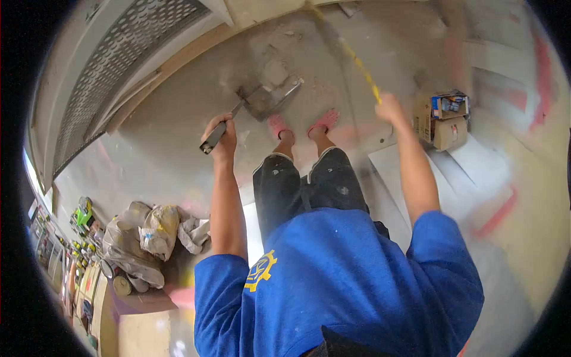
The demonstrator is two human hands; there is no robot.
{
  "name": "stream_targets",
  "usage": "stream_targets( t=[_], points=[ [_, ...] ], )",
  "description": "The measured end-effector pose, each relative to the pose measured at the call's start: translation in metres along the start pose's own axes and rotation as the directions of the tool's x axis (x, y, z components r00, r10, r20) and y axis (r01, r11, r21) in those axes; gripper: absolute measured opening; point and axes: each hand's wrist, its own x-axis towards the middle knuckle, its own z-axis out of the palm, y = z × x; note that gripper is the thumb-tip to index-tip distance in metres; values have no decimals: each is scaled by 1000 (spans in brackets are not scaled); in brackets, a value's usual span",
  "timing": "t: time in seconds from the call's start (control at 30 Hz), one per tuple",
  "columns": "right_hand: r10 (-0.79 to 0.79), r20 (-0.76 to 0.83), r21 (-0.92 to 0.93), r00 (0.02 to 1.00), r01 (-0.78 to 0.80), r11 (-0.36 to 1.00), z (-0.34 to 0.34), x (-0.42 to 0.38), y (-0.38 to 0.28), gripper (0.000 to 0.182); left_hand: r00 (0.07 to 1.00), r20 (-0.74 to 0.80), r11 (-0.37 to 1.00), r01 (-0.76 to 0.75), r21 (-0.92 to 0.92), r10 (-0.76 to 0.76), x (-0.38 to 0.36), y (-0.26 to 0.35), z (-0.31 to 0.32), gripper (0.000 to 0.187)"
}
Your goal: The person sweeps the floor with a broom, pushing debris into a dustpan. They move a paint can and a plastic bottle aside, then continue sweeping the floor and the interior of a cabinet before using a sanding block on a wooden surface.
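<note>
Standing on a dusty concrete floor [178,137] with a tool in each hand

The left hand [223,138] is closed tight round the handle of a trowel [256,104], whose blade lies on the floor just ahead of the feet; the right hand [389,108] is closed on a blurred yellow tape measure [357,62] running up toward the floor's far edge, a cardboard box [443,122] just beside it
</note>
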Motion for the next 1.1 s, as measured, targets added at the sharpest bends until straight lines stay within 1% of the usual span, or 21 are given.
stream_targets(
  t=[0.03, 0.07, 0.13, 0.2, 0.23, 0.3, 0.37, 0.43, 0.5, 0.53, 0.6, 0.67, 0.73, 0.77, 0.8, 0.83, 0.87, 0.93, 1.03, 1.07, 1.1],
  points=[
    [231, 114, -41, 966, -228, 973, -20, 24, -40, 28, 1000, 3, 999, 21, 37, -22, -4, -4, -4, 3],
    [128, 229, -152, 965, -94, 984, 3, 73, -30, 29, 999, 8, 997, 43, 71, -44, -9, -9, -5, 3],
    [32, 231, -298, 972, 40, 954, 19, 106, -60, 24, 997, 7, 985, 77, 154, -79, -12, -9, -3, 3],
    [16, 203, -326, 979, 52, 944, 25, 79, -93, 23, 994, 10, 963, 103, 250, -109, -15, -2, -5, 4],
    [7, 190, -343, 982, 60, 937, 27, 57, -100, 23, 992, 14, 972, 117, 202, -122, -21, -9, -5, 4],
    [-195, 317, -357, 928, 307, 882, 21, 18, -89, 22, 993, 3, 989, 119, 87, -120, -18, -28, -1, 5],
    [54, 326, -332, 944, 60, 941, 20, -4, -56, 36, 994, 46, 993, 101, 59, -104, -19, -27, -3, 7],
    [-21, 233, -185, 972, 66, 981, -34, -64, -52, 41, 996, 68, 996, 49, 78, -54, -22, -30, -8, 9],
    [-131, 82, -258, 988, 148, 955, -47, -82, -27, 42, 996, 83, 988, -39, 148, 27, -25, -35, -7, 10],
    [-124, 104, -265, 987, 148, 953, -46, -69, -26, 42, 991, 123, 979, 24, 201, -49, -29, -35, -7, 13],
    [-87, 148, -274, 985, 125, 954, -44, -21, -25, 42, 989, 140, 973, 18, 230, -52, -33, -39, -2, 13],
    [121, 272, -269, 955, -45, 962, -23, 26, -61, 38, 986, 141, 967, 49, 251, -87, -41, -43, 10, 13],
    [-43, 356, -307, 934, 160, 938, 61, 53, -54, 38, 979, 135, 954, 112, 278, -154, -49, -48, 17, 13],
    [-107, 371, -312, 922, 233, 921, 91, 49, -59, 38, 973, 166, 917, 86, 390, -162, -49, -51, 20, 13],
    [-134, 348, -308, 928, 248, 918, 94, 5, -77, 39, 963, 199, 867, 61, 495, -182, -52, -55, 22, 15],
    [-66, 441, -293, 895, 213, 932, 68, -28, -99, 41, 947, 245, 808, 26, 588, -208, -60, -57, 24, 17],
    [10, 533, -279, 846, 164, 946, 47, -62, -107, 44, 953, 255, 902, 42, 430, -166, -67, -57, 24, 17],
    [-72, 443, -106, 893, 132, 986, 46, -99, -66, 47, 974, 220, 997, 45, 62, -58, -61, -59, 22, 17],
    [-151, 207, 63, 967, 141, 988, 48, -149, 18, 56, 976, 217, 993, 3, 118, -28, -49, -41, 8, 9],
    [-37, 234, 76, 971, 19, 997, 36, -168, 29, 56, 975, 219, 998, 25, 60, -37, -47, -64, 5, 9],
    [80, 272, 87, 959, -107, 990, 27, -183, 38, 56, 969, 243, 998, 48, 39, -56, -42, -52, -2, 9]
  ],
)
